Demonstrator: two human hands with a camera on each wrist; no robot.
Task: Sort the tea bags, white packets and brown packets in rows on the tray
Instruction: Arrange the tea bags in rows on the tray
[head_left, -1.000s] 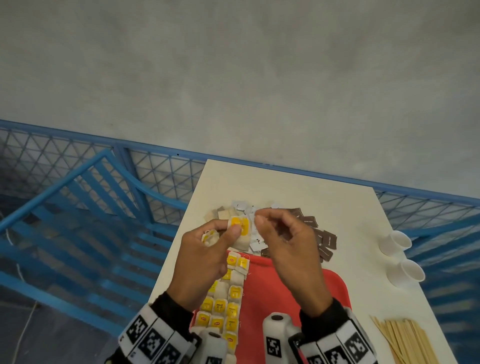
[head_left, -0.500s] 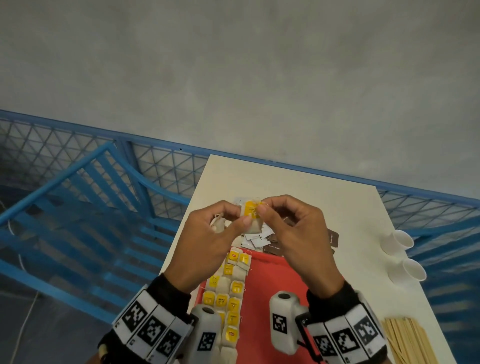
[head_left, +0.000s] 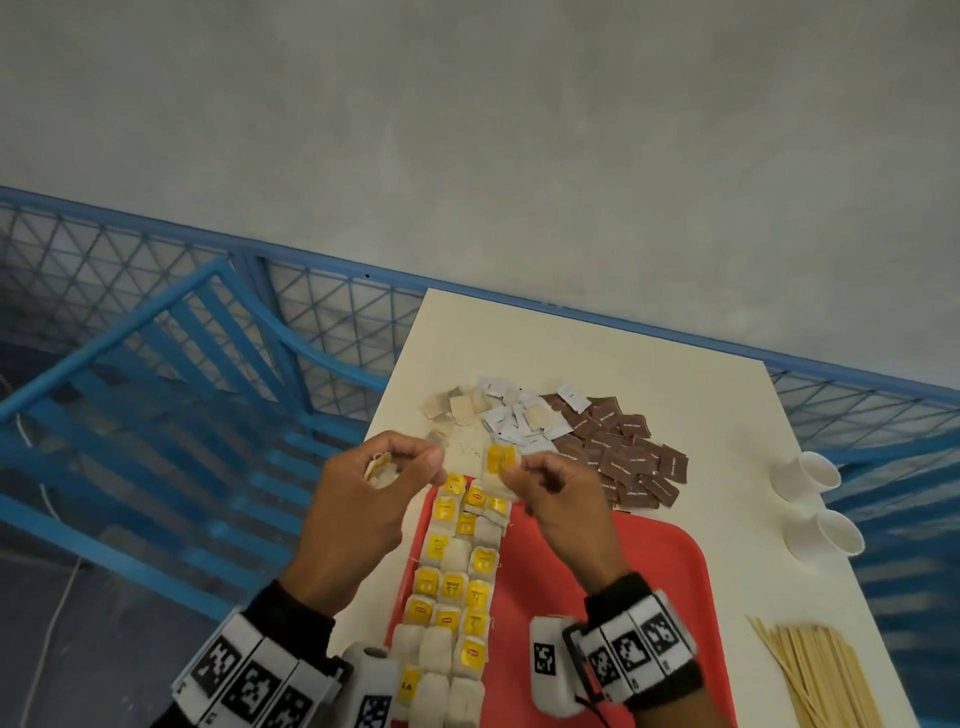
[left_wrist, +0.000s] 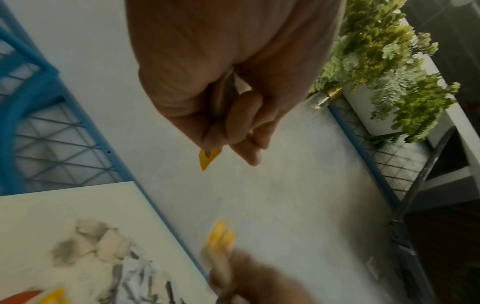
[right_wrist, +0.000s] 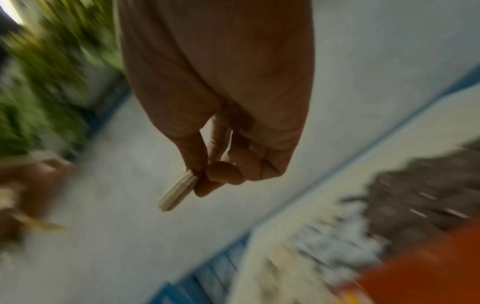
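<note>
My left hand (head_left: 387, 470) hovers above the far left corner of the red tray (head_left: 649, 561), curled round a tea bag (head_left: 379, 469) whose yellow tag (left_wrist: 209, 157) pokes out below the fingers. My right hand (head_left: 524, 475) pinches another tea bag (head_left: 500, 464) with a yellow tag over the far end of the tea-bag rows (head_left: 452, 587); in the blurred right wrist view this tea bag (right_wrist: 176, 192) shows edge-on. Beyond the tray lie loose tea bags (head_left: 457, 410), white packets (head_left: 524, 421) and brown packets (head_left: 623, 452).
Two white paper cups (head_left: 810, 473) lie on their sides at the table's right edge. A bundle of wooden stirrers (head_left: 815, 675) lies near right. A blue metal railing (head_left: 156, 322) borders the cream table (head_left: 597, 353) on the left and behind.
The hands were together on one tea bag in the air. They have come apart and dropped toward the tray, the right keeping that tea bag, the left keeping its own.
</note>
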